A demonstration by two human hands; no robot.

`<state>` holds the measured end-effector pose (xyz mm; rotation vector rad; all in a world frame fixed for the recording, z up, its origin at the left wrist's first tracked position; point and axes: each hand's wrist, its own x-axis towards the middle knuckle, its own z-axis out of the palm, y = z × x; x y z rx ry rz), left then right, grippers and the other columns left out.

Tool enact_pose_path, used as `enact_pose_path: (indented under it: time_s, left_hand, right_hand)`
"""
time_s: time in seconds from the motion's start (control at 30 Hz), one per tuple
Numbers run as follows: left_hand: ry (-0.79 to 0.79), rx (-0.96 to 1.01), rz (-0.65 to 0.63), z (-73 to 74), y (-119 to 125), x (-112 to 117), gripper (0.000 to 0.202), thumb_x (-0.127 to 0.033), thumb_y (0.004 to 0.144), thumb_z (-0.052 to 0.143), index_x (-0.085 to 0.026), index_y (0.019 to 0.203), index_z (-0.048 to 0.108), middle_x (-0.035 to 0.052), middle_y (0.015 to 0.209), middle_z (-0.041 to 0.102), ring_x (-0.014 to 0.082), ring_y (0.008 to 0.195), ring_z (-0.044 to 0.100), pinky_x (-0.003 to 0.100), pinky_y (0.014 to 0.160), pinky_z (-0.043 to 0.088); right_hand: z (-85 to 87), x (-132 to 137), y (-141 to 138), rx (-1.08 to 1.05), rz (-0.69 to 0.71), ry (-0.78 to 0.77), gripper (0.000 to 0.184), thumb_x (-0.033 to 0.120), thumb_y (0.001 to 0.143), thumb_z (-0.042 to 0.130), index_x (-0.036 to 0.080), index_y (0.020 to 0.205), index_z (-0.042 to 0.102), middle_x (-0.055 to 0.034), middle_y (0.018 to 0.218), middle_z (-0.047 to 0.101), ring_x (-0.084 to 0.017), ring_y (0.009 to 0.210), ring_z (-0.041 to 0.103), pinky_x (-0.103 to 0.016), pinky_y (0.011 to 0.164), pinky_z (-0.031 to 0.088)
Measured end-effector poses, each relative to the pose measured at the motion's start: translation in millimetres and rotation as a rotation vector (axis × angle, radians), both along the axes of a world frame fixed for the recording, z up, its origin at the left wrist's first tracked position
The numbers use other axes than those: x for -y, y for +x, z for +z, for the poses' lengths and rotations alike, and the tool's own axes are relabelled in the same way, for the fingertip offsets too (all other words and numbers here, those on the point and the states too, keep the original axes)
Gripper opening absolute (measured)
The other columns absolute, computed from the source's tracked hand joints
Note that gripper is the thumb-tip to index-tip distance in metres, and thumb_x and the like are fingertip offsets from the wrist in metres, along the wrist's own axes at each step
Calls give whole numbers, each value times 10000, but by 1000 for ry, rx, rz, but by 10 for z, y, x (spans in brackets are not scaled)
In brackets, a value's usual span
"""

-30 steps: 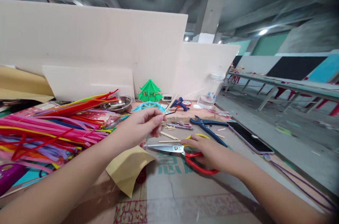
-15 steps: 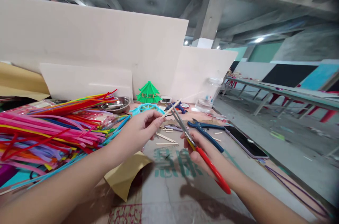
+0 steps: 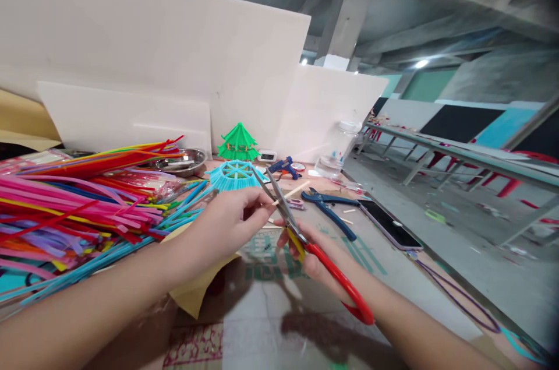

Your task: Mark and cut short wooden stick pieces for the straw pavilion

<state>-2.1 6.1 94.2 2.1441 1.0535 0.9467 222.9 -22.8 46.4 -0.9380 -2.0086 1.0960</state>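
Observation:
My left hand [image 3: 244, 215] pinches a thin wooden stick [image 3: 297, 190], which points up to the right. In my right hand [image 3: 321, 250] are red-handled scissors [image 3: 338, 277], their blades apart and crossing the stick close to my left fingertips. Just beyond the hands stands a light-blue pipe-cleaner frame [image 3: 238, 175] with a spoked top. A green tiered roof-like piece [image 3: 239, 143] is behind it. Under my hands, the short sticks on the board are mostly hidden.
Bundles of coloured pipe cleaners [image 3: 78, 201] cover the left side, near a metal bowl [image 3: 181, 161]. Blue pliers [image 3: 329, 212], a phone [image 3: 388, 223], a glue gun [image 3: 283, 168] and a clear jar [image 3: 338, 148] lie or stand rightward. White boards [image 3: 152, 38] rise behind.
The scissors have moved left, and their blades now cross the stick nearer my left fingers. The blue frame shows more fully. The whole view has shifted slightly.

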Motion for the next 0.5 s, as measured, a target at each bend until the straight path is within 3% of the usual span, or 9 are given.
enact_pose_path:
  time_s: [0.5]
  left_hand:
    - [66, -3, -11, -24, -3, -16, 186, -279, 915, 481, -183, 837, 620, -57, 643, 544, 96, 570, 476, 212, 533, 342]
  right_hand:
    - [17, 29, -4, -43, 49, -13, 699, 733, 878, 455, 259, 1392, 439, -67, 1042, 538, -179, 808, 482, -283, 672, 412]
